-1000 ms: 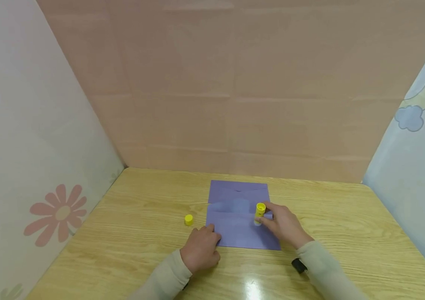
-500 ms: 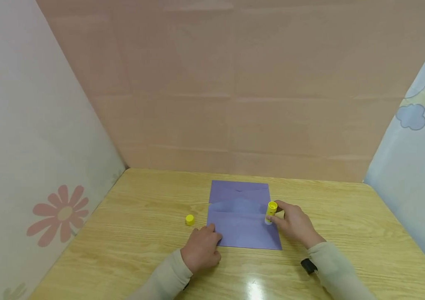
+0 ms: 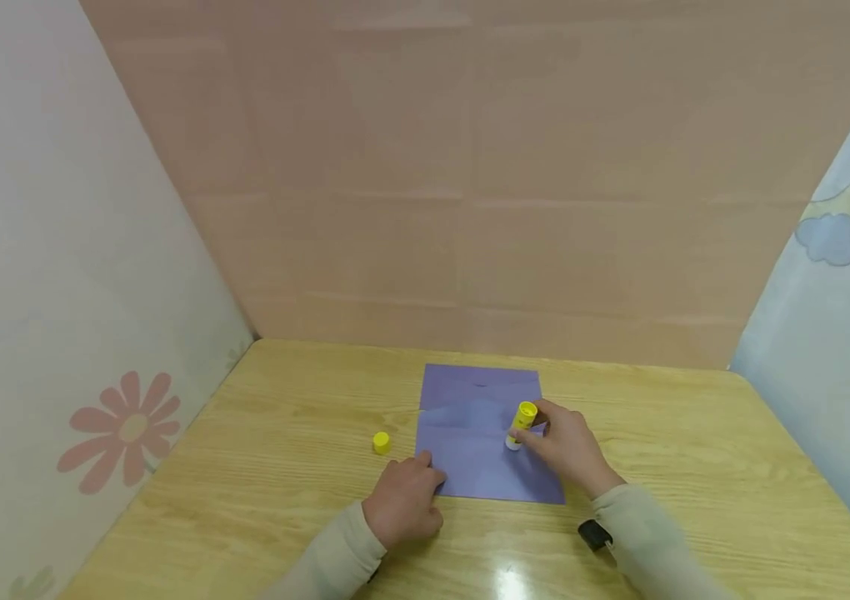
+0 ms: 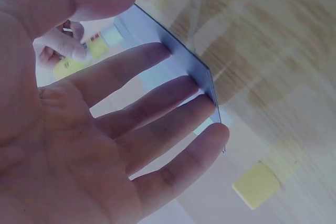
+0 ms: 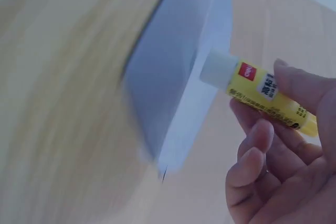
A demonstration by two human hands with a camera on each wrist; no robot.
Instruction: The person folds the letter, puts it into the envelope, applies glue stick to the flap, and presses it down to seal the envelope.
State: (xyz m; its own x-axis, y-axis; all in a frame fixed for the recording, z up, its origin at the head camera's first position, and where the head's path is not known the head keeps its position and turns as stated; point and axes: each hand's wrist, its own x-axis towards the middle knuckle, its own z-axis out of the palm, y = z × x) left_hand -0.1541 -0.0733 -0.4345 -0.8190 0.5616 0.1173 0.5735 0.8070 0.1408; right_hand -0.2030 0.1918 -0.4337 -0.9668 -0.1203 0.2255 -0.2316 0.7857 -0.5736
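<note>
A purple paper envelope lies on the table with its folds facing up. My right hand pinches a yellow glue stick between thumb and fingers, its white end down at the paper near the fold on the right side. In the right wrist view the white end of the glue stick meets the paper's pale folded strip. My left hand rests its fingertips on the envelope's left front edge; its fingers are extended in the left wrist view.
The yellow cap of the glue stick stands on the wooden table, left of the envelope. A brown paper-covered wall rises behind the table, with patterned panels on both sides.
My right hand moved the glue stick right toward the envelope's right edge, then back left, and the stick now tilts more. The left hand stays at the left edge.
</note>
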